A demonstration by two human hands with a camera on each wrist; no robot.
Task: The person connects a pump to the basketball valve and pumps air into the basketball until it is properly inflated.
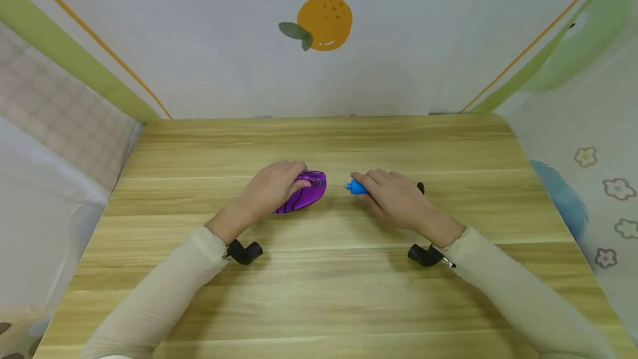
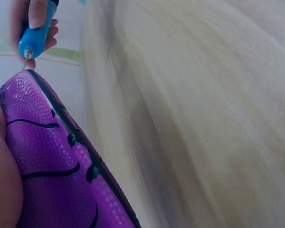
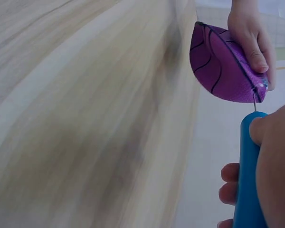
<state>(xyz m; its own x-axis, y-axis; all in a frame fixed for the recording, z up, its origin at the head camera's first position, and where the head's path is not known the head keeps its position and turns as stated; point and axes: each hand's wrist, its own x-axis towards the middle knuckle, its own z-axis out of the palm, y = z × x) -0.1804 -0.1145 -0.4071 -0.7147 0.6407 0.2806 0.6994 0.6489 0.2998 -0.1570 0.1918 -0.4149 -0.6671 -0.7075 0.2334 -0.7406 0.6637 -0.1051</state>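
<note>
A deflated purple ball [image 1: 304, 198] with black lines, folded flat into a pointed shape, is gripped by my left hand [image 1: 276, 184], thumb pressed on its upper face. My right hand [image 1: 396, 195] wraps round a blue ball pump [image 1: 356, 186], whose thin needle [image 3: 255, 102] points at the ball. In the right wrist view the needle's tip meets the ball's near end; how deep it sits I cannot tell. The left wrist view shows the ball's pebbled skin [image 2: 47, 152] close up, with the pump [image 2: 35, 40] beyond it. The pump's black end [image 1: 421, 187] shows past my right hand.
Both hands work above a wood-grain table [image 1: 329, 303]. Behind it hangs a white cloth [image 1: 239, 71] printed with an orange, and patterned cloth borders both sides. Black camera mounts [image 1: 244, 252] jut from both wrists, low over the tabletop.
</note>
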